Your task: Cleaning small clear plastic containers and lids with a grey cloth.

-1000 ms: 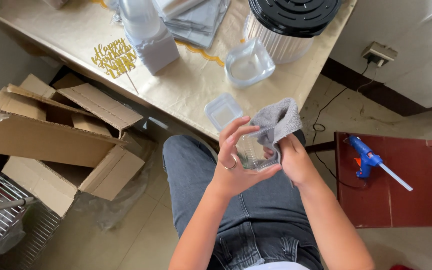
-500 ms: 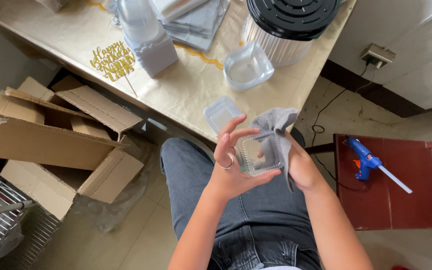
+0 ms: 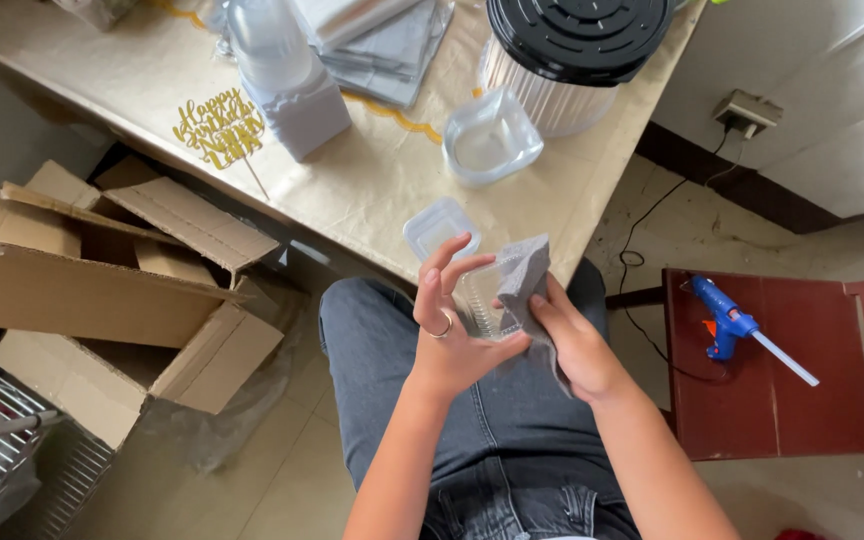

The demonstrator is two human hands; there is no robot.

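My left hand (image 3: 449, 325) holds a small clear plastic container (image 3: 482, 300) over my lap, thumb under it and fingers spread along its near side; a ring sits on one finger. My right hand (image 3: 572, 340) presses a grey cloth (image 3: 522, 275) against the container's right side and into its opening. The container's hinged clear lid (image 3: 439, 226) sticks up behind my left fingers, near the table edge.
A table with a gold cover (image 3: 372, 190) carries a clear tub (image 3: 490, 148), a black-lidded ribbed jar (image 3: 572, 50), a white bottle (image 3: 287, 70) and a gold cake topper (image 3: 217, 128). Open cardboard boxes (image 3: 102, 290) lie left. A red stool (image 3: 782, 360) bears a blue glue gun (image 3: 727, 318).
The cloth has shifted from on top of the container to its right side. My left fingers have opened wider around it, and both hands sit slightly lower and rightward.
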